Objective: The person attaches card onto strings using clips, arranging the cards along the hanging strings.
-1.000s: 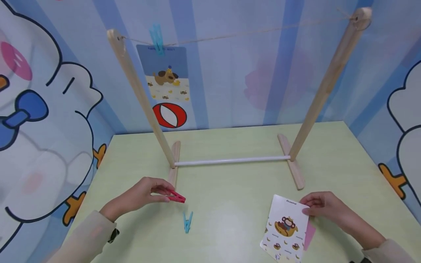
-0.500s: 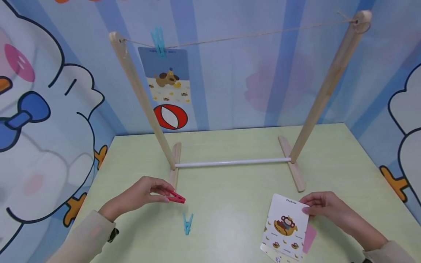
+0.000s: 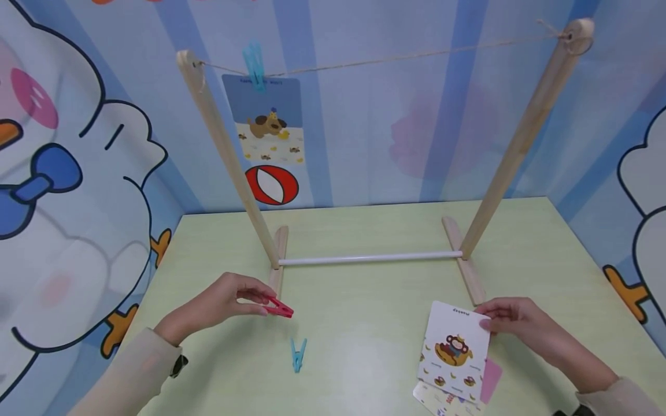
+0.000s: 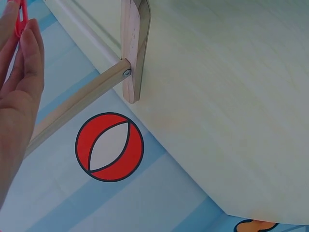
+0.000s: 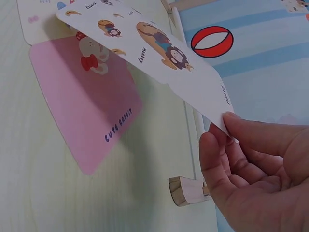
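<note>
My left hand (image 3: pixel 229 300) pinches a red clothespin (image 3: pixel 279 308) above the left side of the table; in the left wrist view only part of the red clothespin (image 4: pixel 20 19) shows at the top corner. A blue clothespin (image 3: pixel 298 355) lies on the table just below it. At the right, my right hand (image 3: pixel 525 323) holds a white monkey card (image 3: pixel 454 349) by its upper corner between thumb and fingers. The right wrist view shows this card tilted and raised over a pink rabbit card (image 5: pixel 87 106). Another pale card (image 3: pixel 442 398) lies partly under it.
A wooden stand with a left post (image 3: pixel 229 156), right post (image 3: pixel 525 138) and white crossbar (image 3: pixel 369 258) stands at the back. From its string (image 3: pixel 390 59) a dog card (image 3: pixel 267 124) hangs by a blue clothespin (image 3: pixel 254 66). A printed backdrop rises behind.
My right hand has lifted the monkey card slightly and moved it away from me, so more of the pale card beneath shows. The left hand keeps its hold with barely any movement.
</note>
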Demonstrator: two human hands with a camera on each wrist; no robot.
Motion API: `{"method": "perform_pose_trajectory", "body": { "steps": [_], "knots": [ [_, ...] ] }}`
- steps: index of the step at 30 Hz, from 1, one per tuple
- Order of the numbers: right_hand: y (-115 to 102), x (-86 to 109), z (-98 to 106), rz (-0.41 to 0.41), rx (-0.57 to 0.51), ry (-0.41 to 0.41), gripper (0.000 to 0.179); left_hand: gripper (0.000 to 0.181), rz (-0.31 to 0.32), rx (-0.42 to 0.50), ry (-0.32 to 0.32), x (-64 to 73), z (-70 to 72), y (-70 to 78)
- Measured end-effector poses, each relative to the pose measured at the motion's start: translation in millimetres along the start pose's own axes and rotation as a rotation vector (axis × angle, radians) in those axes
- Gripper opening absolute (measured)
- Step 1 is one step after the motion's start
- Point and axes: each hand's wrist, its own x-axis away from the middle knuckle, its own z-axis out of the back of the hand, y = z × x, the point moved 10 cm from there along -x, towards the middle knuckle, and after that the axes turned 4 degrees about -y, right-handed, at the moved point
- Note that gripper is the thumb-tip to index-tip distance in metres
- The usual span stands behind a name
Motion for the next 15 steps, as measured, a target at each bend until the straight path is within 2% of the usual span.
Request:
{"method": "perform_pose_trajectory", "body": {
  "steps": [9, 15],
  "knots": [
    [-9, -2.8, 4, 0.019, -0.007, 0.023, 0.038, 0.031, 0.003, 0.000, -0.007, -0.4, 5.3, 3.8],
    [-18, -3.1, 8, 0.039, 0.033, 0.037, 0.036, 0.033, -0.019, -0.017, 0.007, -1.6, 11.5, 9.7]
  ]
}}
